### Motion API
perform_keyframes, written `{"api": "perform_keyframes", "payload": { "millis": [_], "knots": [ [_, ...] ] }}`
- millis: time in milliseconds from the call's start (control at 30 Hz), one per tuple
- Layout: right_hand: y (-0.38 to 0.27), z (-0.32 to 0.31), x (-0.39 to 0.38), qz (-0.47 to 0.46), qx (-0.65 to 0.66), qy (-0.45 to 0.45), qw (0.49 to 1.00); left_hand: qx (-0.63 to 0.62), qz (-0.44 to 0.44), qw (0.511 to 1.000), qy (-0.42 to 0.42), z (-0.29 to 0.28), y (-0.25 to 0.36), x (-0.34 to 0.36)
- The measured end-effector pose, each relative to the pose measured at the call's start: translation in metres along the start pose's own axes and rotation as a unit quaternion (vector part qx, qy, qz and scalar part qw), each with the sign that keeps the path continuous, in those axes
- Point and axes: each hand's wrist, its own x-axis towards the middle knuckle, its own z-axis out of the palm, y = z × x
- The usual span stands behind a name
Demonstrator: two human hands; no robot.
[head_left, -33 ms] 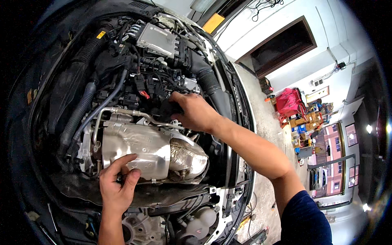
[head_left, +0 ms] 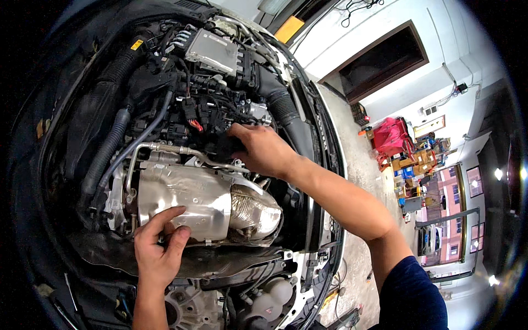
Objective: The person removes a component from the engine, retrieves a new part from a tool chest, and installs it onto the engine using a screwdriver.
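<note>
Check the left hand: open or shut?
Open: the left hand has thumb and index finger apart, in front of the silver shield. Inside its curled fingers: cannot tell.

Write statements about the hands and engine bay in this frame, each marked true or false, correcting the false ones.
The left hand overlaps the silver metal cover in this view. True.
The right hand is higher in the picture than the left. True.
The right hand is pinching a red part. False: the red part sits apart from that hand.
The sleeve is white. False: the sleeve is navy.
</note>
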Motion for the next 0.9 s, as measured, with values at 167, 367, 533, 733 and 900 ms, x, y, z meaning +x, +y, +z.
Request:
{"api": "perform_keyframes", "payload": {
  "millis": [167, 367, 533, 733, 900],
  "knots": [
    [0.001, 0.006, -0.006, -0.07, -0.04, 0.022, 0.997, 0.002, -0.003, 1.0, 0.0, 0.003, 0.0, 0.002],
    [0.006, 0.012, -0.005, -0.127, -0.055, 0.018, 0.99, 0.029, 0.01, 0.999, 0.009, 0.003, 0.0, 0.001],
    [0.015, 0.011, -0.021, -0.01, 0.088, 0.098, 0.991, 0.038, -0.008, 0.999, 0.011, 0.0, 0.001, 0.001],
    [0.04, 0.003, -0.066, 0.051, 0.166, 0.223, 0.959, 0.14, -0.068, 0.988, -0.024, 0.006, 0.037, 0.02],
    [0.047, 0.008, -0.094, 0.067, 0.223, 0.227, 0.946, 0.404, 0.168, 0.89, -0.127, 0.055, 0.05, 0.11]
  ]
}}
